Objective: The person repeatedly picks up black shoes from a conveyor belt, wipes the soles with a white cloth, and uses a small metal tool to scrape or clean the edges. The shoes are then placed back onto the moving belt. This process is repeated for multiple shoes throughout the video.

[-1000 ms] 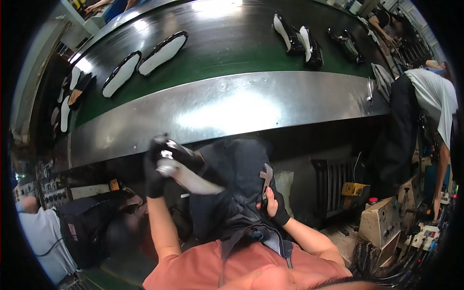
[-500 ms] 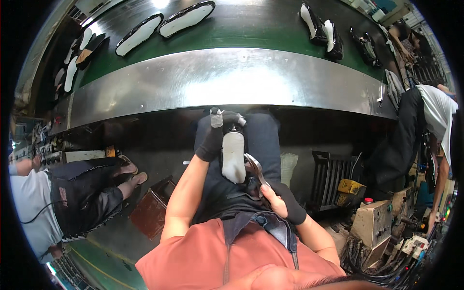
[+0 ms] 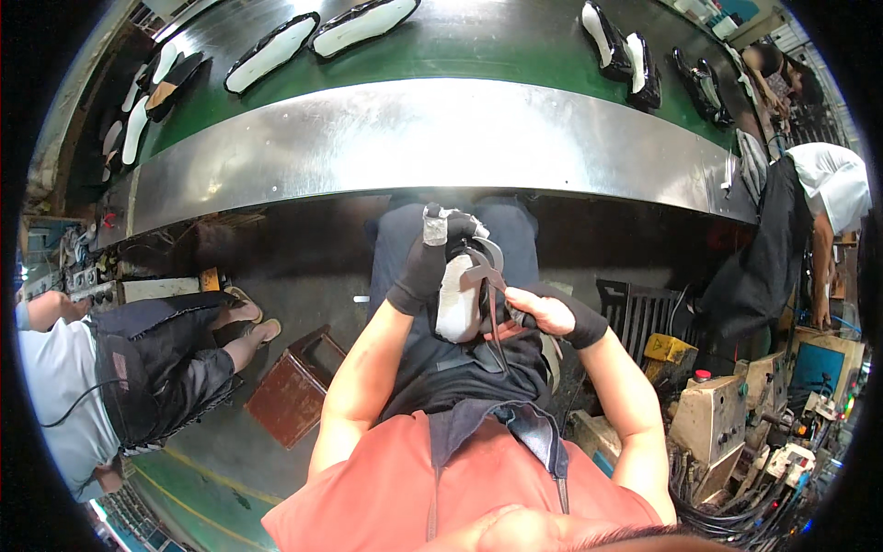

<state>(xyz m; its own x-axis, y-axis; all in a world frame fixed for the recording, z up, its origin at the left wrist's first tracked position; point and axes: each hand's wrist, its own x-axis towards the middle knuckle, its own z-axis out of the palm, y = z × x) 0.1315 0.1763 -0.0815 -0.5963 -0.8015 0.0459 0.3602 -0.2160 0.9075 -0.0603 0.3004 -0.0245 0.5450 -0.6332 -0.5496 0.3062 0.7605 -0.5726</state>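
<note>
A shoe in the making (image 3: 456, 304) rests on my lap with its white sole side up. My left hand (image 3: 440, 244), in a dark glove with white tape on the fingers, is closed around its far end. In my right hand (image 3: 544, 311), which wears a dark sleeve with bare fingers, is a pair of metal pincers (image 3: 491, 276). Their jaws lie over the shoe's right edge near my left fingers. Whether they grip the shoe's upper I cannot tell.
Ahead runs a steel-edged bench (image 3: 405, 138) with a green belt. Black shoes with white soles (image 3: 276, 53) lie on it, others (image 3: 644, 69) at the right. A brown stool (image 3: 292, 391) stands left. People work on both sides; control boxes (image 3: 708, 414) stand right.
My right hand has moved forward, bringing the pincers from beside the shoe's near end up over its far part. The left hand still holds the shoe, shifted slightly right.
</note>
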